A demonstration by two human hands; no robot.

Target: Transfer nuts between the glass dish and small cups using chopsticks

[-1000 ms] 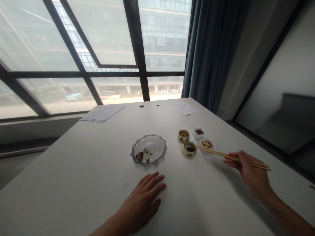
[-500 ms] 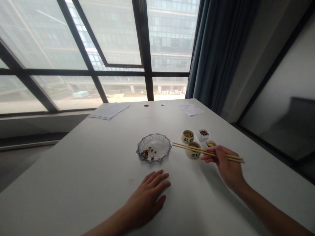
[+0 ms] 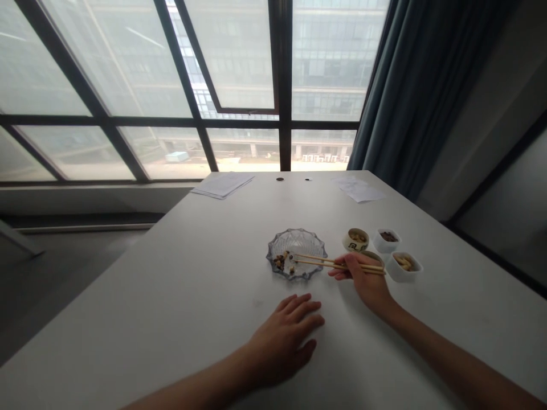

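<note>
Starting on the left, I have a stack of white papers (image 3: pixel 223 185) at the far edge of the white table (image 3: pixel 183 285), below the windows (image 3: pixel 239 54). My left hand (image 3: pixel 284 339) lies palm down on the near part of the table with nothing in its grip, fingers slightly spread and thumb apart. Just beyond its fingertips sits the scalloped glass dish (image 3: pixel 308 242), with small dark and yellowish pieces (image 3: pixel 280 262) gathered mostly on its left side. The wooden chopsticks (image 3: pixel 318 262) reach over the dish, their tips near a few of those pieces; I cannot tell whether they pinch one. My right hand (image 3: pixel 363 279) has its grip clamped on the chopsticks, to the right of the dish. Behind that hand I see a round cup (image 3: pixel 372 258), partly hidden, and past it a round cup with a dark character (image 3: pixel 355 240), holding brownish pieces. Farther back lies a loose sheet (image 3: pixel 361 191). Rightmost are two white plastic containers, the farther (image 3: pixel 387 242) with dark pieces, the nearer (image 3: pixel 401 273) with pale yellow ones.
</note>
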